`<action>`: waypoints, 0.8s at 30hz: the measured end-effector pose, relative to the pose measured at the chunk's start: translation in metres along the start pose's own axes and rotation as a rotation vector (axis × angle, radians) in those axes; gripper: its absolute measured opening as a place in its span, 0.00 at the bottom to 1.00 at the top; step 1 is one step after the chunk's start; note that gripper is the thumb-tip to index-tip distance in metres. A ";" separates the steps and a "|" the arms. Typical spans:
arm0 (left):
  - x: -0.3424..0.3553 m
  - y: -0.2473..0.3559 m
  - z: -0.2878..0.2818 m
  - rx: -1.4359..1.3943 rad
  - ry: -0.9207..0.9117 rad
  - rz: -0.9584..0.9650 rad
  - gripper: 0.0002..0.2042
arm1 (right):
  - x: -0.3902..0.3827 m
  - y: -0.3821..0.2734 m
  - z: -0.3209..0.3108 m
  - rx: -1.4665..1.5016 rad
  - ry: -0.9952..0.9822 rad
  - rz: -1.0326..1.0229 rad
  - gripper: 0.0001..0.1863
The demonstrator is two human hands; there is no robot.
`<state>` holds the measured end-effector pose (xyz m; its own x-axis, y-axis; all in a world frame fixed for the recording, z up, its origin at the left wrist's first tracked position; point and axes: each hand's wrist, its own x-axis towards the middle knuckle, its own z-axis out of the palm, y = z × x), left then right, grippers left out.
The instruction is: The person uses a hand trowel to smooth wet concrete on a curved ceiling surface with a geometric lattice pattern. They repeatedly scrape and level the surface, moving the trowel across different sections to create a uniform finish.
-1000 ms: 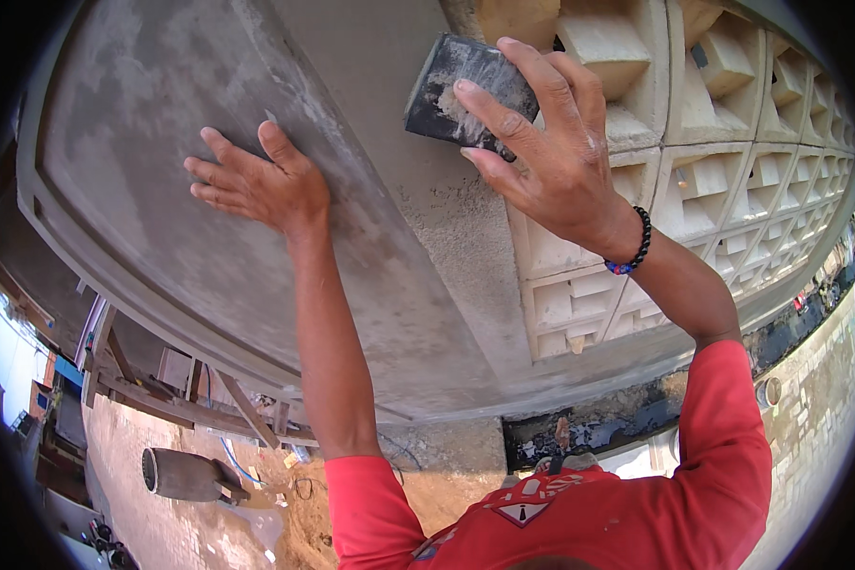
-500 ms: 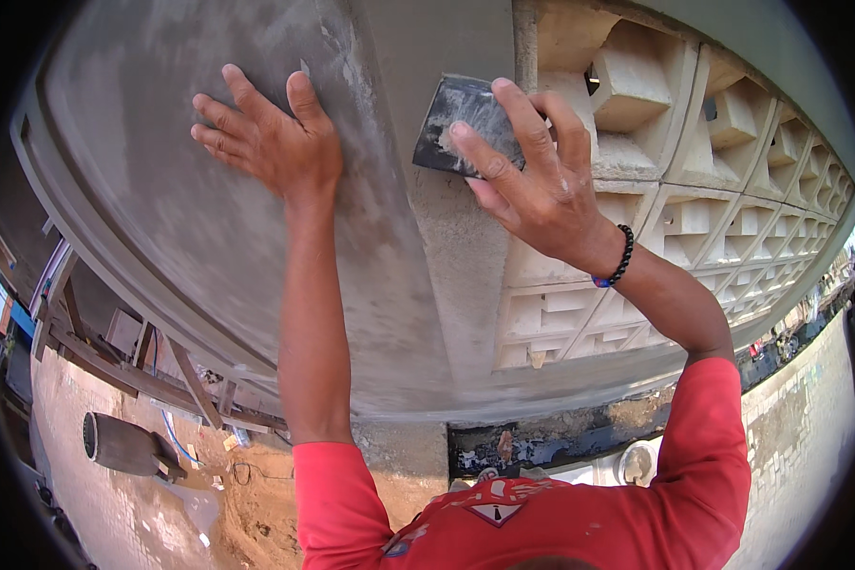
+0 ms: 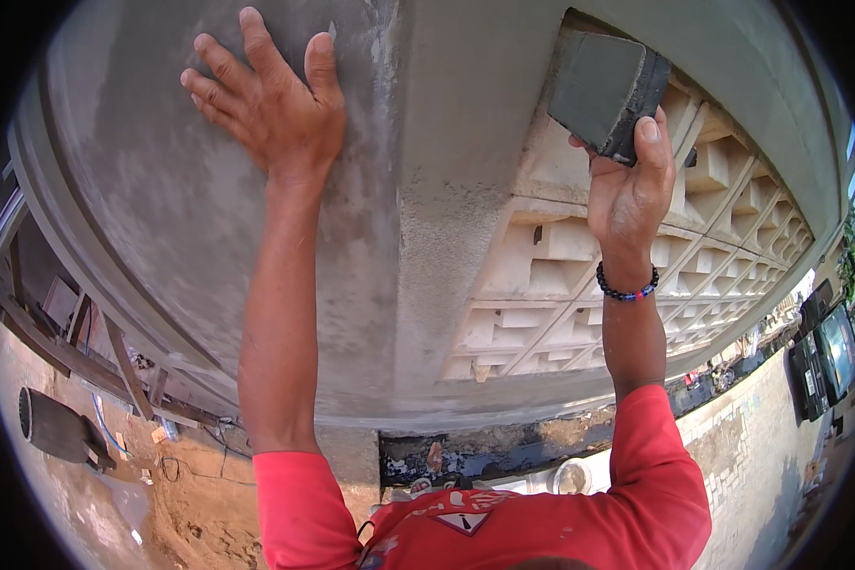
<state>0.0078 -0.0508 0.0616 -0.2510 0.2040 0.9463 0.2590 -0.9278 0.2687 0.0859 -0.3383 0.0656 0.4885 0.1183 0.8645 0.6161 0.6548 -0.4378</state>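
Note:
My left hand (image 3: 285, 109) lies with fingers spread on the smooth, mottled grey plastered wall (image 3: 161, 218) at the upper left. My right hand (image 3: 630, 190), with a beaded bracelet at the wrist, grips a dark block (image 3: 594, 85), its broad grey face turned into view and its edge black. The block is raised at the upper right, over the top corner of a cream breeze-block screen (image 3: 532, 266) with square recesses. A rougher grey strip (image 3: 432, 237) runs between the wall and the screen. My right fingers are partly hidden behind the block.
Timber framing (image 3: 123, 366) and a dark cylindrical container (image 3: 47, 427) lie at the lower left, by sandy ground (image 3: 199, 503) with cables. A black-coated trench (image 3: 484, 456) runs along the wall's foot beside a white bucket (image 3: 572, 477). A dark vehicle (image 3: 822, 361) stands at the far right.
My right hand has moved right and turned over, bringing the block's grey face into view. My left hand sits higher in the picture, still spread. The view has shifted across the wall.

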 end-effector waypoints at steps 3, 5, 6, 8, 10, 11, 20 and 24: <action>0.000 -0.004 0.000 0.015 0.014 0.018 0.37 | 0.007 0.001 0.009 -0.022 -0.022 0.001 0.25; 0.000 -0.005 0.001 0.018 0.014 0.017 0.37 | 0.009 0.003 0.010 -0.039 -0.026 -0.010 0.25; -0.001 -0.005 0.001 0.015 0.010 0.017 0.37 | 0.009 0.003 0.011 -0.052 -0.024 -0.015 0.25; 0.000 -0.003 0.003 0.001 0.022 0.031 0.37 | 0.015 0.003 0.015 -0.083 -0.010 -0.053 0.26; 0.000 -0.002 0.001 -0.005 0.021 0.031 0.37 | 0.017 0.000 0.019 -0.118 -0.014 -0.064 0.27; 0.000 -0.001 0.000 -0.007 0.015 0.025 0.37 | 0.016 -0.002 0.020 -0.139 -0.025 -0.061 0.27; -0.001 0.010 -0.010 0.143 0.004 -0.036 0.33 | -0.035 0.014 0.012 -0.217 0.049 0.016 0.29; -0.001 0.011 -0.007 0.141 0.006 -0.041 0.33 | -0.065 0.019 0.005 -0.311 0.042 0.079 0.32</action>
<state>0.0041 -0.0634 0.0620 -0.2698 0.2389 0.9328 0.3766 -0.8654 0.3305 0.0620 -0.3298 0.0024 0.5637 0.1246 0.8165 0.7314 0.3840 -0.5636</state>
